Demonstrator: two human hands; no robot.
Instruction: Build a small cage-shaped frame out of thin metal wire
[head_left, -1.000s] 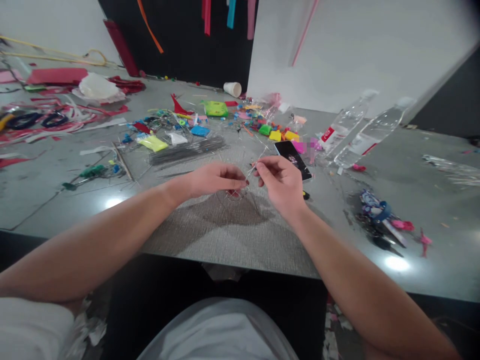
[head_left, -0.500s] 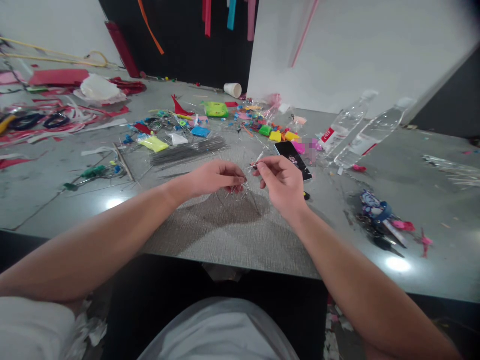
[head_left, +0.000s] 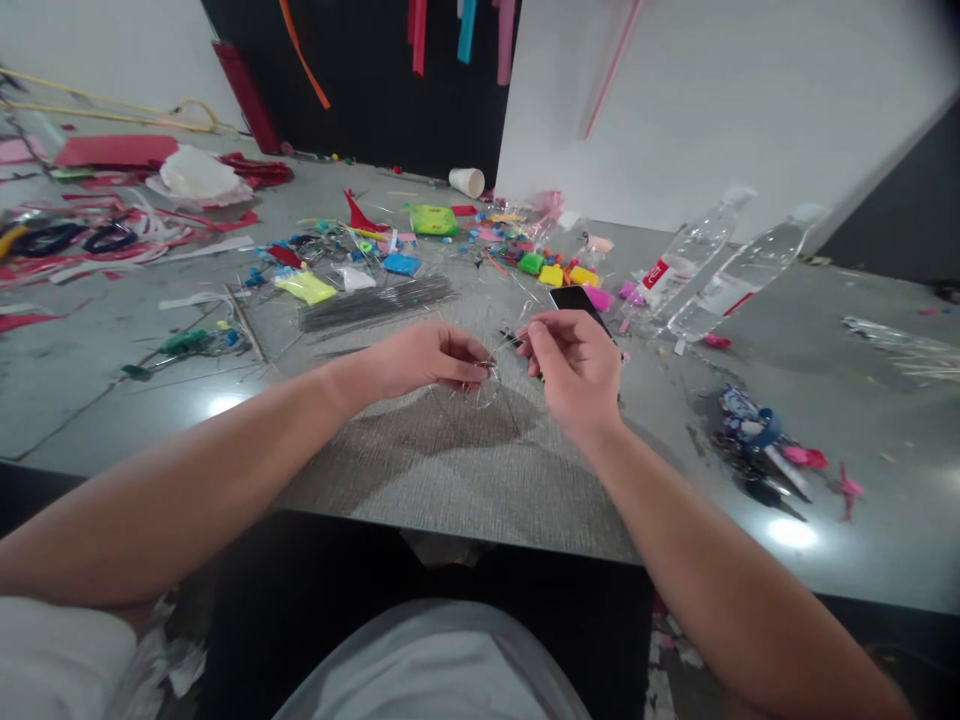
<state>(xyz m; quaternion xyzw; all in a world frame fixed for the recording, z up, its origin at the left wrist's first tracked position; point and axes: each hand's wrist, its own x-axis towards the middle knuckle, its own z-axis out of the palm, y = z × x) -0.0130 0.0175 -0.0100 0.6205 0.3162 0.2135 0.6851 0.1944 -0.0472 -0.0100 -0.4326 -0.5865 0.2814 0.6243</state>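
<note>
**A:** Starting at my left, what do you see?

**B:** Red paper scraps (head_left: 112,152) far left on the grey table (head_left: 450,470), then a bundle of thin wires (head_left: 375,303) beyond the left hand (head_left: 424,358).

**A:** From here, my left hand has its fingertips pressed together, pinching a thin wire piece (head_left: 491,365) just above the table, in front of me at the centre.

**B:** And the right hand (head_left: 574,365)?

**A:** It's curled, thumb and forefinger pinching the other end of the same wire piece. The two hands are nearly touching.

**B:** A black phone (head_left: 574,298) lies just behind that right hand, partly hidden by it. Further right lie two clear plastic bottles (head_left: 712,270) on their sides, and a small blue and pink heap (head_left: 765,440) sits near the right edge.
</note>
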